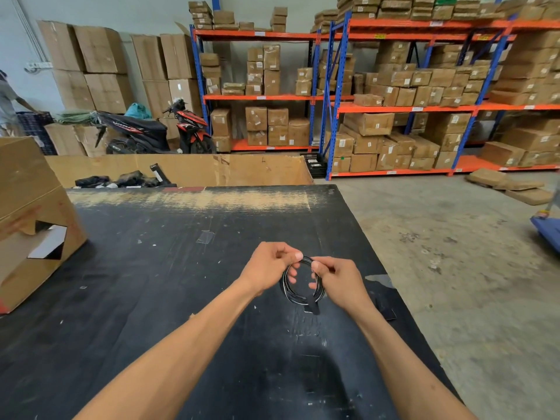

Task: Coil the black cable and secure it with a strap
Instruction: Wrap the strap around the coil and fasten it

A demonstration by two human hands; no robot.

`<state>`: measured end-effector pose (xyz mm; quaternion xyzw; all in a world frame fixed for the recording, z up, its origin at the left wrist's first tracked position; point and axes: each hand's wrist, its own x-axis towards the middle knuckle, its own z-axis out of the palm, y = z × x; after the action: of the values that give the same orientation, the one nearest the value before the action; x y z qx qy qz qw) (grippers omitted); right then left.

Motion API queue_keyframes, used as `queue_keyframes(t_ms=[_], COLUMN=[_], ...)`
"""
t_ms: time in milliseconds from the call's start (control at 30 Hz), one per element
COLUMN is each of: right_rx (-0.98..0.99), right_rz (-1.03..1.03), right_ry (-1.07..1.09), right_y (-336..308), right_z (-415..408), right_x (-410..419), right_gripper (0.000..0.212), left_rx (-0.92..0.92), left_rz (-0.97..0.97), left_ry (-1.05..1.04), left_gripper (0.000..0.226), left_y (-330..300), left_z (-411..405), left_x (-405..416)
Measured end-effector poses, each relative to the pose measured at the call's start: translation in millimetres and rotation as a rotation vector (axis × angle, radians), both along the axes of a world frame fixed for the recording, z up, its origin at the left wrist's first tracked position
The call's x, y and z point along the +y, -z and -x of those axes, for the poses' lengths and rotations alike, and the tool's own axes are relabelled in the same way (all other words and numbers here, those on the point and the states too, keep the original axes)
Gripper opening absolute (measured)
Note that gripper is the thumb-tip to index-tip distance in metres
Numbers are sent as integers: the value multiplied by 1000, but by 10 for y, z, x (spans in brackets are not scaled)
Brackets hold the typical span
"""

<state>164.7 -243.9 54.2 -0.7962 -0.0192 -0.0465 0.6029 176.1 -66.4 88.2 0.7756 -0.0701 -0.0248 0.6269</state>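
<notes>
The black cable (288, 288) is wound into a small round coil, held just above the black table (151, 268). My left hand (268, 268) pinches the coil's top left part between thumb and fingers. My right hand (338, 281) grips the top right part, its fingers through the loop. A short black strap (312, 305) hangs from the bottom of the coil. The far side of the coil is partly hidden by my fingers.
A torn cardboard box (33, 225) stands at the table's left edge. A big open carton (181, 169) with black bundles sits behind the table. A small dark item (386, 309) lies near the right edge. Shelving with boxes and a parked motorbike (157, 131) stand beyond.
</notes>
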Motion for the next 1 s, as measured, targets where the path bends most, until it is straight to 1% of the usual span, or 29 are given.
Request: queue_keyframes(t_ms=[100,167,233,267,333,400,433,500,567,633,733,767,833,900,933,1000], right_rx=[10,10,0,7,27,23,13,-3,1,14,50,57,54,44,57,152], right_rz=[3,17,-25,-60,-135,-141,-121,-88,-82,-73,-33,5,160,391,526,760], right_ry=[-97,-78,21,68,117,113,105,101,110,114,31,-7,-21,92,164,255], right_y=[-4,-14,-18,-22,-14,2,7,-1,4,16,11,4,-15,-37,-59,-73], right_z=[10,5,-13,-15,-21,-19,-12,13,25,32,36,32,1,-54,-75,-94], right_x=[-11,-20,-34,-45,-65,-89,-99,-127,-170,-214,-286,-330,-452,-617,-707,-871], right_gripper=[18,24,17,15,16,17,17,17,18,17,15,15,18,24,24,29], left_rx=[-86,-69,1,39,66,69,107,247,363,401,383,377,363,333,321,309], left_rz=[-103,-81,16,67,92,147,222,404,516,534,483,459,412,387,384,381], left_ry=[-32,0,83,115,96,13,-18,-16,37,30,-83,-114,-165,-210,-225,-246], left_gripper=[13,14,20,28,37,33,30,27,22,20,21,21,18,14,11,10], left_y=[-7,-12,11,35,86,104,103,90,90,93,97,110,142,192,218,258], left_z=[-35,-45,-22,-13,-17,-35,-45,-65,-72,-78,-100,-107,-119,-144,-156,-169], left_x=[11,18,20,20,6,-31,-52,-77,-89,-127,-242,-289,-366,-408,-419,-436])
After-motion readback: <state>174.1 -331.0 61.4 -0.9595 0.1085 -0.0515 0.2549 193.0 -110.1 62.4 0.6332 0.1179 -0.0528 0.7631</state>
